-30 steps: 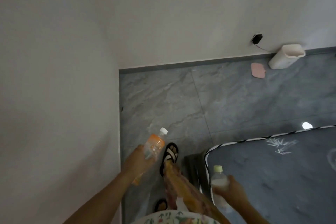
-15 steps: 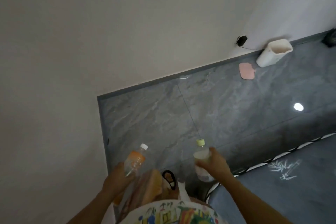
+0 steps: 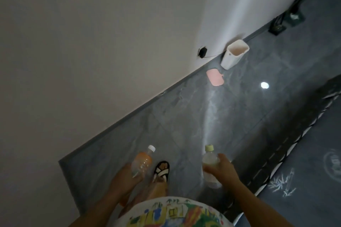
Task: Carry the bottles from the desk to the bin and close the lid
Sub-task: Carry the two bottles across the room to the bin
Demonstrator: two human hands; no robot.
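Note:
My left hand (image 3: 123, 180) grips a clear bottle with an orange label and white cap (image 3: 143, 161), held upright low in the head view. My right hand (image 3: 222, 171) is closed around a clear bottle with a pale green cap (image 3: 209, 160). Far ahead, a white bin (image 3: 233, 55) stands on the floor against the wall with its top uncovered. Its pink lid (image 3: 215, 77) lies flat on the tiles just in front of it. Both hands are well short of the bin.
A grey tiled floor (image 3: 184, 120) runs between the white wall on the left and a dark mattress (image 3: 304, 180) with a striped edge on the right. A black plug (image 3: 73, 52) with a cord hangs on the wall near the bin. My sandalled foot (image 3: 162, 170) steps forward.
I have turned and walked along the wall, so the bin and lid appear closer. My right hand with its bottle has come up from over the mattress to in front of me.

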